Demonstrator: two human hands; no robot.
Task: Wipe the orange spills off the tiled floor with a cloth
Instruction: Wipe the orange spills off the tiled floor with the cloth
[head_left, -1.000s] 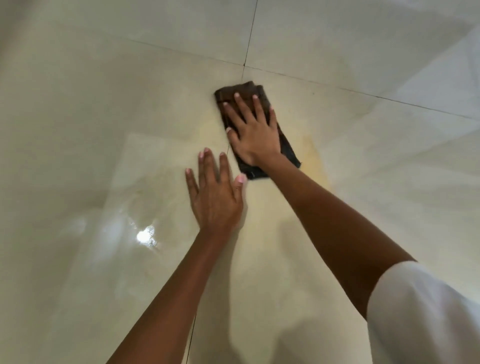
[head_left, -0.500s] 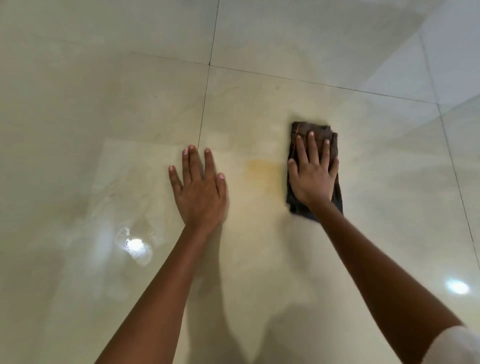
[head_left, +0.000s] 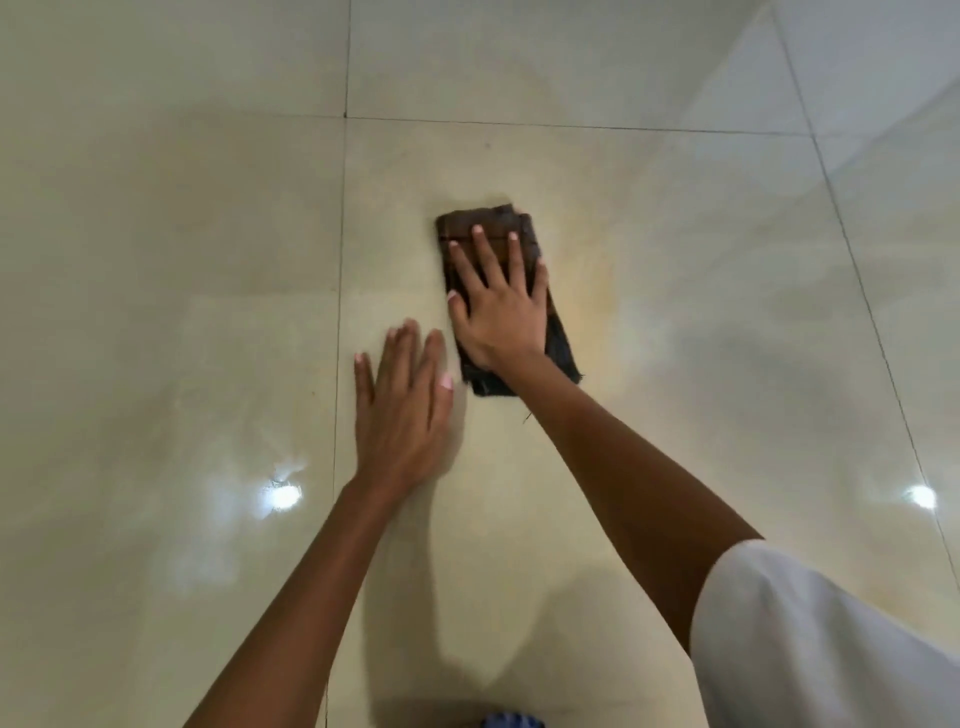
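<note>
right hand (head_left: 501, 306) flat, fingers spread, pressing dark folded cloth (head_left: 558, 348) at frame centre; cloth sits under palm and fingers. left hand (head_left: 402, 410) flat on tiled floor (head_left: 156, 260) just lower left. faint orange smear (head_left: 582, 312) right of cloth.

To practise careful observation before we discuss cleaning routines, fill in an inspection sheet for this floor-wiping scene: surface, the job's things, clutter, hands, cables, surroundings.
Surface: glossy cream tiled floor with dark grout lines and two bright light reflections.
Job's things: dark brown cloth lying flat on the floor; faint orange smear just right of it.
Clutter: small blue thing at the bottom edge, too cut off to identify.
Hands: right hand presses flat on the cloth, fingers straight and spread; left hand lies flat on bare tile beside the cloth.
Cables: nothing seen.
Surroundings: white sleeve on the right arm; nothing else seen.
</note>
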